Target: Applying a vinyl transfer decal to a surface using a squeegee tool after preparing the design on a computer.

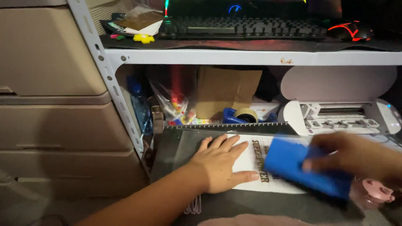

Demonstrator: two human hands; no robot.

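Note:
My left hand [220, 163] lies flat, fingers spread, on a white printed sheet [251, 161] that rests on a dark cutting mat [180, 144]. My right hand [356, 155] grips a blue flat scraper [303, 167] and holds it over the right part of the sheet; hand and scraper are blurred by motion. A strip with a ruler-like edge [226, 125] runs along the mat's far side.
A white cutting machine [343, 115] stands behind the sheet on the right. A blue tape dispenser [240, 115], a cardboard piece [226, 90], a bag of coloured bits [178, 106] and a blue bottle [140, 106] sit under a metal shelf [251, 56] carrying a keyboard [243, 27]. Beige drawers [50, 83] stand left.

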